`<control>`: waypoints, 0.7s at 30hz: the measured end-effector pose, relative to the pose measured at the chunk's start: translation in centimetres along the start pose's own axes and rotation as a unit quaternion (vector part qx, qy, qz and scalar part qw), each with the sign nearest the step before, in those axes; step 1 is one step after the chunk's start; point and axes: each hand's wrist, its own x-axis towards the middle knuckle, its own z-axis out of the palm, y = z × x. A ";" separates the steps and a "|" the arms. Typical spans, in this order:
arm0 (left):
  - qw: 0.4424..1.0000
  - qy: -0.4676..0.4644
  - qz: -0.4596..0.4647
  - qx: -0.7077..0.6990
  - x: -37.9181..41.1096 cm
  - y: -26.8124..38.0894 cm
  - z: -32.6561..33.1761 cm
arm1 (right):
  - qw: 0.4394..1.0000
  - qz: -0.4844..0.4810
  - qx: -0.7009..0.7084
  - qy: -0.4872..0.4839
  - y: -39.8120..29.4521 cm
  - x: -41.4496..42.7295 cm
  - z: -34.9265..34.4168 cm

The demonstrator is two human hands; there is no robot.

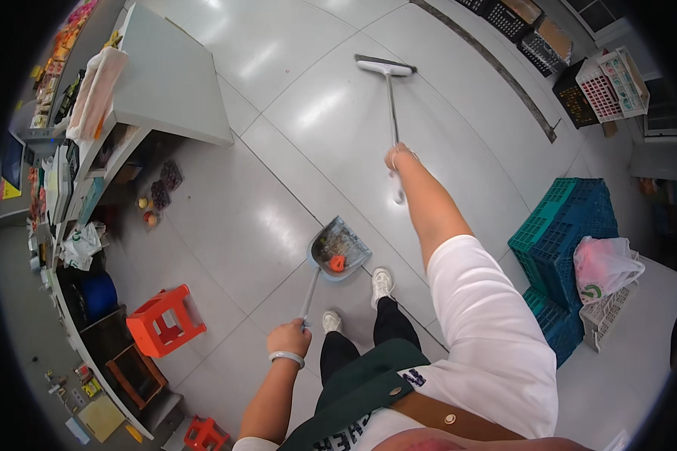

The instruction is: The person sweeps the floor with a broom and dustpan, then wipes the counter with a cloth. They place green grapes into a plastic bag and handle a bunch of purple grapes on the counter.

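My left hand point(289, 340) grips the upper end of the handle of a grey long-handled dustpan point(345, 239). Its pan rests on the tiled floor in front of my feet, holding a crumpled orange-red scrap point(337, 262) and some dark debris. Out ahead, my right hand point(399, 157) is closed around the metal pole of a push broom point(386, 68). The white broom head with its dark bristle edge is at the far end of the pole, apart from the dustpan. A white knob-like pole end shows below my right wrist.
An orange plastic stool point(166, 321) stands at left by a counter point(172, 79). Packs of dark grapes point(165, 183) lie under that counter. At right are stacked teal and blue crates point(567, 242) and a bagged item point(603, 265). A dark strip point(491, 62) crosses the floor ahead.
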 end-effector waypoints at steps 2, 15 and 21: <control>1.000 0.007 0.010 -0.008 0.4 0.3 -1.0 | 0.955 0.080 0.242 0.153 5.9 1.4 4.5; 0.998 -0.010 0.059 0.035 1.5 0.2 -1.9 | 0.963 0.149 -0.135 -0.177 32.4 -40.9 18.1; 0.995 -0.003 0.096 -0.009 2.9 -5.0 -1.7 | 0.992 0.121 0.009 -0.032 34.3 -50.0 20.3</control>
